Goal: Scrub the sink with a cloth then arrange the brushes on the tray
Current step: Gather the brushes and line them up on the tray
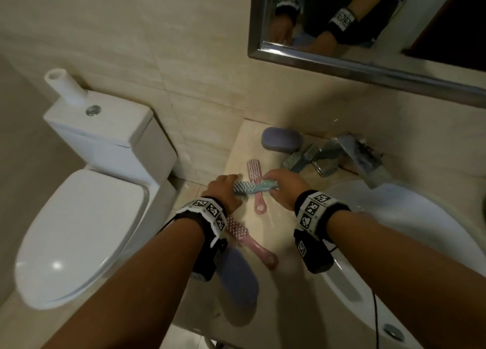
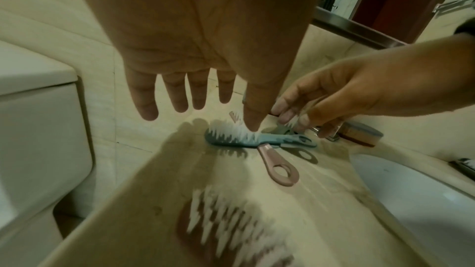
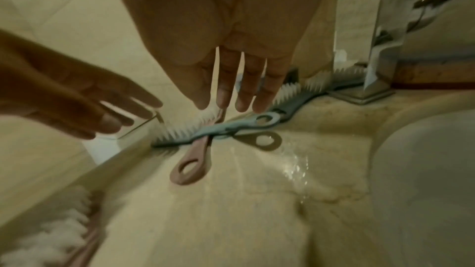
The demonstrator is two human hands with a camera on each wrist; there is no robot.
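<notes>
both grips spread, holding nothing. the teal plastic bristle brush [image 2: 257, 139] lies crosswise over the pink plastic brush [image 2: 277, 165] on the beige stone tabletop [image 2: 308, 210], just beneath the left hand [image 2: 195, 48] at its head, the right hand [image 2: 347, 92] at its handle.

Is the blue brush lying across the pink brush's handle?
Yes, the blue brush lies crosswise on top of the pink brush, over its handle.

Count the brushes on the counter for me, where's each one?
4, maybe more hidden. A blue brush lies across a pink brush beneath both hands; another pink brush sits nearer, by the left wrist; a blue brush lies beside the faucet.
</notes>
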